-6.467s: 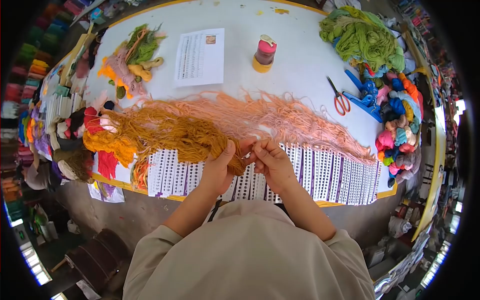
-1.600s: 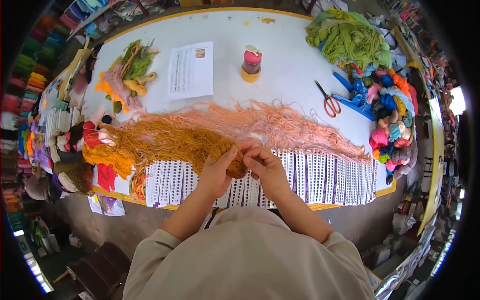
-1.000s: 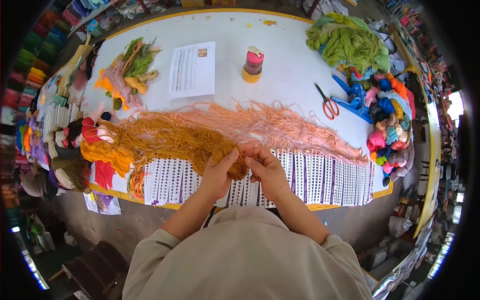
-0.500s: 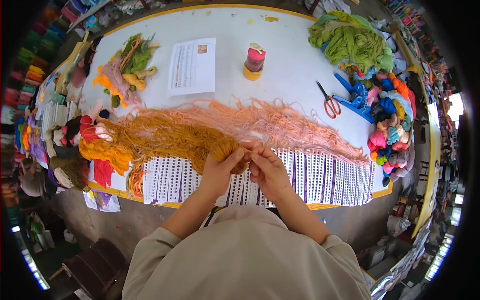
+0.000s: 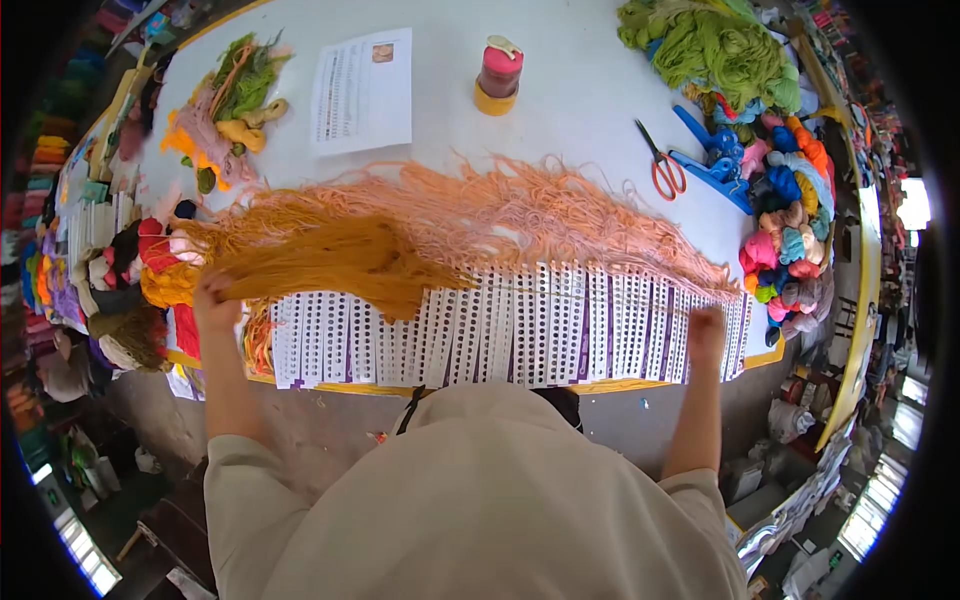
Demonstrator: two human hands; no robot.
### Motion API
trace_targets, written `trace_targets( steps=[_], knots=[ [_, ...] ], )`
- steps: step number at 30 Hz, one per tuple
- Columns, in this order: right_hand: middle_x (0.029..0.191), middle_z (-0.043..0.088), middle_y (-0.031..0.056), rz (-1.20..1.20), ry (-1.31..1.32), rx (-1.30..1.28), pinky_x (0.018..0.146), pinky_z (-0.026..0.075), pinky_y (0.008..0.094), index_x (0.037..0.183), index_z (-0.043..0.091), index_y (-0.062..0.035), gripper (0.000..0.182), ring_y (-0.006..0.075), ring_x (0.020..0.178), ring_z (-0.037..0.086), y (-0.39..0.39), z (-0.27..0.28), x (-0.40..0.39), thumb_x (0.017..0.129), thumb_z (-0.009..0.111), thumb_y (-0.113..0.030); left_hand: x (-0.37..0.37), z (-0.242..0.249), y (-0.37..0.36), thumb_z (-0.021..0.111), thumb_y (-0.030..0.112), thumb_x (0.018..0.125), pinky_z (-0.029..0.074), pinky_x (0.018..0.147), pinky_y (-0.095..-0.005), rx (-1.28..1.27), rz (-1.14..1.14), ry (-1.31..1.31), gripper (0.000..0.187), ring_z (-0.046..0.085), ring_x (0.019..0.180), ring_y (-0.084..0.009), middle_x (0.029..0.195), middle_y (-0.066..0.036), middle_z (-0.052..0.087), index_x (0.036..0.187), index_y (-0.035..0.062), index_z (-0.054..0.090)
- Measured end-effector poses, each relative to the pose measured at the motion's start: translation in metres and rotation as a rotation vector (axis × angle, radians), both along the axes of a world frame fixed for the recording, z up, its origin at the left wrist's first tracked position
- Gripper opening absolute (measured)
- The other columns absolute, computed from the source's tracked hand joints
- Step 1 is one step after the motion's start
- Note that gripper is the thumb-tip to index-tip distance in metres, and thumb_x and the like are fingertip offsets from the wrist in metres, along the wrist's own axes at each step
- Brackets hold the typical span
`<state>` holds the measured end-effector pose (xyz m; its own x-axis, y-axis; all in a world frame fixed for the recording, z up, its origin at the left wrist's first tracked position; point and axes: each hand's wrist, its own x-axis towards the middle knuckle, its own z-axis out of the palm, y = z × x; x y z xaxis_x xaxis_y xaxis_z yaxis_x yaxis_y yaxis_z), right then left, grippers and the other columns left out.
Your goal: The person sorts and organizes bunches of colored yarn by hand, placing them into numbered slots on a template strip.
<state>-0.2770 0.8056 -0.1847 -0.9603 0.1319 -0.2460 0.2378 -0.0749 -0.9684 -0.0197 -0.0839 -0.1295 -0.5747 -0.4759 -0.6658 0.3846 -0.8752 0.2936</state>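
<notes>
A mustard-brown skein of yarn (image 5: 340, 260) stretches over the left half of the table, smeared by motion. At its left end my left hand (image 5: 217, 302) is closed on the yarn. My right hand (image 5: 706, 332) is far to the right, closed on a few thin mustard strands that run across to the skein. Under these strands stands a row of white cards (image 5: 480, 330) with punched holes and purple stripes, along the table's near edge. Peach-pink yarn (image 5: 540, 215) lies loose behind the cards, attached along their top ends as far as I can see.
A printed sheet (image 5: 362, 95) and a pink-and-maroon cone (image 5: 499, 75) in a yellow ring are on the white table. Red-handled scissors (image 5: 664, 165) lie beside blue clamp-like tools (image 5: 715, 160). Green yarn (image 5: 705, 60) and colourful skeins (image 5: 790, 225) are piled at right, more yarn at left.
My hands were together at the middle on the mustard skein. They have moved wide apart, left hand to the left, right hand to the right, drawing strands out straight. The view has shifted slightly.
</notes>
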Motion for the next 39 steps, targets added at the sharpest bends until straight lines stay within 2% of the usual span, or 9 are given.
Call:
trace_targets(
  steps=[3,7,9,11,14,20,31,34,39],
  knots=[
    [0.068,0.051,0.0049,-0.952,-0.219,0.152,0.046,0.036,0.0276,0.073,0.051,-0.0049,0.013,0.0139,0.055,0.047,0.069,0.054,-0.005,0.079,0.041,-0.001,0.015,0.023,0.010,0.047,0.025,0.098,0.034,0.048,-0.0168,-0.357,-0.132,0.206,0.022,0.037,0.048,-0.0017,0.061,0.007,0.042,0.096,0.0054,0.057],
    [0.080,0.053,0.0029,0.005,0.116,0.870,0.062,0.045,0.0296,0.099,0.055,-0.0032,0.019,0.0098,0.070,0.052,-0.002,-0.005,-0.005,0.087,0.042,-0.009,-0.074,0.022,0.170,0.056,0.022,0.094,0.036,0.045,-0.0145,-0.216,-0.658,-0.029,0.024,0.040,0.051,-0.0005,0.080,0.004,0.057,0.113,0.0081,0.061],
    [0.077,0.049,-0.0033,0.130,-0.200,0.288,0.062,0.045,0.0241,0.115,0.055,-0.0053,0.024,0.0064,0.070,0.049,-0.132,-0.007,0.011,0.093,0.051,-0.014,-0.114,-0.007,0.247,0.059,0.020,0.093,0.029,0.039,-0.0139,-0.069,-0.810,-0.341,0.021,0.040,0.051,-0.0013,0.092,0.000,0.064,0.110,0.0098,0.064],
    [0.072,0.057,-0.0018,0.481,-0.245,0.368,0.053,0.043,0.0247,0.106,0.057,-0.0123,0.014,0.0069,0.062,0.052,-0.217,-0.042,0.023,0.093,0.055,-0.012,-0.132,-0.053,0.292,0.063,0.020,0.089,0.028,0.036,-0.0174,0.011,-1.021,-0.315,0.018,0.044,0.046,-0.0056,0.084,-0.002,0.065,0.101,0.0065,0.066],
    [0.076,0.065,0.0156,0.780,-0.248,0.547,0.060,0.049,0.0429,0.101,0.057,-0.0128,0.012,0.0347,0.070,0.065,-0.309,-0.052,0.043,0.092,0.054,-0.019,-0.153,-0.077,0.353,0.067,0.019,0.083,0.034,0.035,-0.0236,-0.356,-1.204,-0.540,0.018,0.060,0.053,-0.0119,0.076,-0.004,0.065,0.089,0.0013,0.067],
    [0.078,0.064,0.0147,0.986,-0.099,0.624,0.064,0.048,0.0409,0.099,0.056,-0.0104,0.014,0.0326,0.071,0.063,-0.346,-0.050,0.038,0.093,0.053,-0.023,-0.158,-0.101,0.381,0.064,0.015,0.085,0.043,0.047,-0.0226,-0.826,-1.382,-0.568,0.016,0.061,0.056,-0.0140,0.072,-0.006,0.063,0.083,-0.0011,0.064],
    [0.087,0.065,0.0144,0.694,0.106,0.292,0.064,0.052,0.0427,0.114,0.050,-0.0064,0.027,0.0317,0.068,0.064,-0.345,-0.071,0.035,0.089,0.058,-0.012,-0.166,-0.104,0.381,0.060,0.007,0.085,0.040,0.045,-0.0271,-0.530,-1.307,-0.349,0.009,0.050,0.051,-0.0125,0.069,-0.004,0.056,0.089,-0.0006,0.060],
    [0.081,0.061,0.0063,0.997,-0.484,0.225,0.052,0.053,0.0288,0.125,0.043,-0.0082,0.039,0.0121,0.066,0.060,-0.344,-0.033,0.013,0.088,0.058,-0.011,-0.167,-0.100,0.380,0.060,0.008,0.086,0.040,0.045,-0.0266,-0.732,-1.410,-0.358,0.009,0.051,0.051,-0.0115,0.067,-0.004,0.058,0.088,-0.0016,0.060],
    [0.079,0.062,0.0060,0.973,-0.619,0.164,0.056,0.053,0.0284,0.127,0.042,-0.0102,0.044,0.0124,0.068,0.060,-0.343,-0.042,0.010,0.088,0.061,-0.015,-0.155,-0.097,0.358,0.060,0.008,0.085,0.042,0.043,-0.0268,-0.905,-1.359,-0.431,0.013,0.057,0.048,-0.0133,0.072,-0.009,0.066,0.089,-0.0044,0.063]
  ],
)
